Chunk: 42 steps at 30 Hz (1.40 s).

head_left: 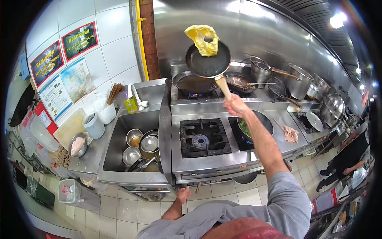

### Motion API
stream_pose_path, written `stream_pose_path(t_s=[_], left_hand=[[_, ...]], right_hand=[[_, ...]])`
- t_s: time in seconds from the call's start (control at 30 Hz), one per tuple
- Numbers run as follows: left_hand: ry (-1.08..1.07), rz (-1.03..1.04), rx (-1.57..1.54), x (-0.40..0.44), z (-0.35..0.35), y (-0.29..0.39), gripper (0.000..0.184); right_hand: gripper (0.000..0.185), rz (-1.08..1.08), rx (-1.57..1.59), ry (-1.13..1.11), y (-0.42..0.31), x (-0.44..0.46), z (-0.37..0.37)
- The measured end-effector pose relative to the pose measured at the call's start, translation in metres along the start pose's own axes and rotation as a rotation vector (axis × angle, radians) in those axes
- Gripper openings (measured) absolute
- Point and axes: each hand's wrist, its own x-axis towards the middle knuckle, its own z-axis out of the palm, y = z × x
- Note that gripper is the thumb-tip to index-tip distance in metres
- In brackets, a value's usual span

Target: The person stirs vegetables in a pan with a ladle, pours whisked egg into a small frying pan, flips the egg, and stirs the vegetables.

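My right hand (235, 105) is closed round the wooden handle of a black frying pan (201, 65), held up over the stove with my arm stretched out. A yellow omelette-like sheet (209, 46), folded with a hole in it, shows at the pan's far edge and reaches beyond the rim; whether it touches the pan I cannot tell. Low by the front of the counter, my left hand (183, 195) has its fingers curled, and nothing shows clearly in it. Behind the raised pan, a wide dark pan (185, 84) sits over a lit blue flame.
An unlit burner (200, 141) is in front; right of it, a pan (260, 119) holds greens. Steel pots (299, 79) line the back right. Bowls (134, 137) lie in the sink (112, 159) at left. Another person (350, 153) stands at the far right.
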Motion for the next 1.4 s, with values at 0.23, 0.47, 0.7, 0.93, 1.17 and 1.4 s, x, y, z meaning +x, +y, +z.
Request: stream_pose_path(t_s=[0.23, 0.47, 0.7, 0.93, 1.17, 1.4], left_hand=[[0.096, 0.122, 0.088, -0.021, -0.01, -0.017, 0.027], [0.216, -0.069, 0.045, -0.076, -0.028, -0.044, 0.029], [0.188, -0.213, 0.352, -0.099, -0.05, -0.063, 0.072], [0.215, -0.189, 0.443, -0.093, -0.053, -0.052, 0.057], [0.217, -0.172, 0.477, -0.087, -0.054, -0.034, 0.068], [0.206, -0.199, 0.53, -0.086, -0.059, -0.043, 0.069]], right_hand=[[0.019, 0.231, 0.458, -0.098, 0.082, -0.035, 0.077], [0.02, 0.61, 0.364, -0.067, 0.171, -0.126, 0.08], [0.018, 0.599, 0.514, 0.006, 0.247, -0.112, 0.095], [0.02, 0.593, 0.516, -0.058, 0.258, -0.115, 0.094], [0.02, 0.603, 0.608, -0.025, 0.243, -0.117, 0.107], [0.019, 0.587, 0.507, -0.037, 0.255, -0.11, 0.102]])
